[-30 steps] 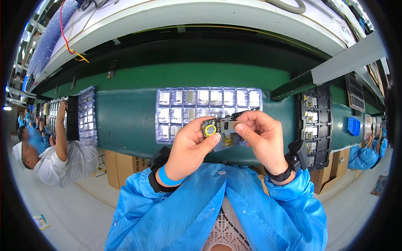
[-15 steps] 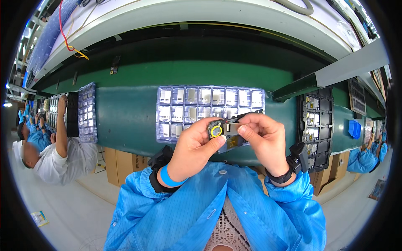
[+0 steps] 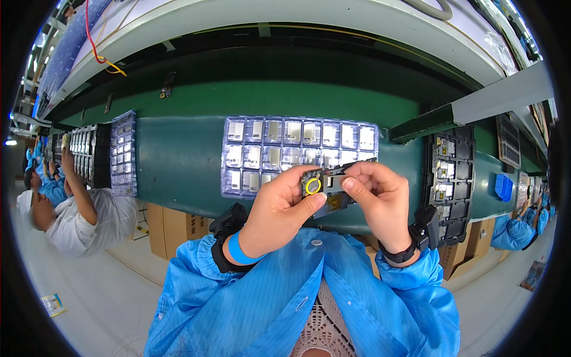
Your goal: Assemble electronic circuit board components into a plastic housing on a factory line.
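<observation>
My left hand is closed on a small circuit board, thumb in front and fingers behind. A round part with a yellow ring sits on the board's left end. My right hand pinches a small silver metal plate between thumb and index finger, against the board's right portion. Whether the plate is seated on the board, I cannot tell. A dark flat piece with a gold-coloured patch shows below the plate. Just behind my hands lies a clear plastic tray holding several silver plates.
At right stands a black tray with boards in its left column, near a slanted post and a blue bin. Another clear tray lies left, beside a co-worker in white. A shelf edge spans the back.
Both hands, with the board and plate, have shifted slightly right. The plate looks tilted flatter against the board. At left, the co-worker's raised arm has moved left.
</observation>
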Motion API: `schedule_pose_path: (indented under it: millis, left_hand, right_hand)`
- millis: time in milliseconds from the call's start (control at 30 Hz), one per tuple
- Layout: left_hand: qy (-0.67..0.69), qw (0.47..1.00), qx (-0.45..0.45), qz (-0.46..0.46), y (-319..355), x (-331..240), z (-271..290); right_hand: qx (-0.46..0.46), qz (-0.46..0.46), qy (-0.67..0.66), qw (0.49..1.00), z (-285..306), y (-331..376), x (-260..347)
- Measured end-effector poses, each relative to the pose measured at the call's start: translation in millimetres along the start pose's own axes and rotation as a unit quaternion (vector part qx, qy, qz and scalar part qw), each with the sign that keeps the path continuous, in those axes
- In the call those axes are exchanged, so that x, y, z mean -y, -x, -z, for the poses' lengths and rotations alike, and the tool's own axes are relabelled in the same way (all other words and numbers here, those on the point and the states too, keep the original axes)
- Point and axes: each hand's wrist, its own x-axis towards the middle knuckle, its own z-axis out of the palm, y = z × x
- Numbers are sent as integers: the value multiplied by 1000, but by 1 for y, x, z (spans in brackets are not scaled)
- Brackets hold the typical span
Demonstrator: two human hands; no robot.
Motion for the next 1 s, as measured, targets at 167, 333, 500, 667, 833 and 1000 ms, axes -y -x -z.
schedule_pose_path:
  millis: [167, 333, 500, 667, 833, 1000]
  left_hand:
    - [-31, 999, -9, 0, 0, -2, -3]
    - [-69, 997, -37, -28, 0, 3, -6]
    - [-73, 993, -78, -44, 2, 7, -9]
    - [-76, 993, -72, -53, 3, 7, -12]
    - [-67, 994, -74, -53, 3, 4, -13]
    - [-33, 997, -59, -44, 3, 3, -13]
  right_hand:
    - [-25, 24, 30, 999, 0, 3, -2]
    - [-35, 85, 113, 989, -2, 7, 5]
    - [-105, 82, 172, 976, -7, 12, 20]
    - [-111, 152, 243, 952, -1, 10, 13]
    - [-111, 125, 233, 958, 3, 9, 15]
    - [-193, 262, 346, 880, 14, 5, 18]
